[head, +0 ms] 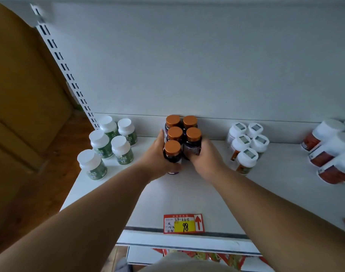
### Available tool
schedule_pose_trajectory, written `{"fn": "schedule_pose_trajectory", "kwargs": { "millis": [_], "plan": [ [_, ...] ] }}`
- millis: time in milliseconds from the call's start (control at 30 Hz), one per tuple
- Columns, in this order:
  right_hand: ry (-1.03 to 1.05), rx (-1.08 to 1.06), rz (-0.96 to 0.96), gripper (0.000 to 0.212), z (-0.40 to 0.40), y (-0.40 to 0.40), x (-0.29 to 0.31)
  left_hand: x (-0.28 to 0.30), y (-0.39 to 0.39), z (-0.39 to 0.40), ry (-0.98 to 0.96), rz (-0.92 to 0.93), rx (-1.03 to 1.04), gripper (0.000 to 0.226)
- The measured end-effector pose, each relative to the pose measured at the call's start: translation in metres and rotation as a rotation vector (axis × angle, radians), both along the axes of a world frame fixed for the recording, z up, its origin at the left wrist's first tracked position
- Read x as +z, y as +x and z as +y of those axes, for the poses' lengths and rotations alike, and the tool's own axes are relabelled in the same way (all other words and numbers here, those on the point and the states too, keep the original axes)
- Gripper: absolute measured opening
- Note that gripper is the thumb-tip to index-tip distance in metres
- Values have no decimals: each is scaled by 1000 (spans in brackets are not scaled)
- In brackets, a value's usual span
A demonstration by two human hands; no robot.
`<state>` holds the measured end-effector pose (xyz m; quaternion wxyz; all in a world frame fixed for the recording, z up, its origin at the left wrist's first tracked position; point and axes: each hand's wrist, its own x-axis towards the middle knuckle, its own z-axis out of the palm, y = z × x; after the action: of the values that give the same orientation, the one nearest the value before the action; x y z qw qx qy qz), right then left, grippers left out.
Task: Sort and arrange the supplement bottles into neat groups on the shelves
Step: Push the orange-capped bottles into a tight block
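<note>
**Both hands on the orange-capped cluster**

Both arms reach in over the white shelf (187, 193). Five dark bottles with orange caps (174, 133) stand in a tight two-column cluster at the back of the shelf, hard against the rear panel. The left hand (156, 154) curls round the nearest bottle (172, 154) in the left column, thumb lying up the side of the group. The right hand (206, 157) wraps the front bottle of the right column (193, 142), fingers clamped on its dark body. To the left stand five green-labelled bottles with white caps (109, 146), well apart. To the right, five white-capped bottles with orange labels (246, 144), and further right some larger orange bottles (330, 152). A red-and-yellow price tag (183, 223) marked 98 sits on the shelf's front edge.
</note>
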<state>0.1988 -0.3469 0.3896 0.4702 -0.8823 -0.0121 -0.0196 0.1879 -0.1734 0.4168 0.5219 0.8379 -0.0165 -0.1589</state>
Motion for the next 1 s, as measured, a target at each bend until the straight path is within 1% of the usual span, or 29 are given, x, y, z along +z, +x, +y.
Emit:
{"fn": "schedule_pose_trajectory", "kwargs": {
  "millis": [100,233,400,500,533,633,667,700,733,767,833,900,933,1000],
  "plan": [
    [-26,-38,2,36,3,3,-6,0,5,-3,-52,-113,-63,113],
    [-3,-26,4,38,8,4,-6,-9,4,2,-166,-114,-71,103],
    [30,-52,-21,50,15,6,-10,-8,5,7,-142,-110,-77,102],
    [20,-59,-1,49,11,4,-7,-11,7,8,-108,-109,-86,100],
    [22,-64,8,50,9,2,-5,-11,6,10,-86,-91,-79,103],
    [27,-133,13,72,6,-17,1,-14,-2,16,8,-44,-29,136],
    [15,-171,-18,69,5,-28,2,-13,-8,18,56,-37,-1,138],
    [-1,-191,-69,56,6,-38,1,-14,-15,19,87,-59,41,131],
    [-18,-174,-116,41,9,-49,3,-14,-22,20,108,-95,92,119],
    [-34,-136,-142,31,14,-58,3,-15,-29,22,112,-143,136,106],
    [-51,-33,-154,25,23,-67,3,-16,-39,21,112,-205,187,73],
    [-52,3,-135,26,31,-66,3,-18,-42,21,134,-222,212,42],
    [-53,-3,-125,24,33,-64,3,-18,-41,21,146,-223,217,34],
    [-56,-19,-131,22,34,-61,3,-17,-39,20,157,-232,204,30]
  ]
}}
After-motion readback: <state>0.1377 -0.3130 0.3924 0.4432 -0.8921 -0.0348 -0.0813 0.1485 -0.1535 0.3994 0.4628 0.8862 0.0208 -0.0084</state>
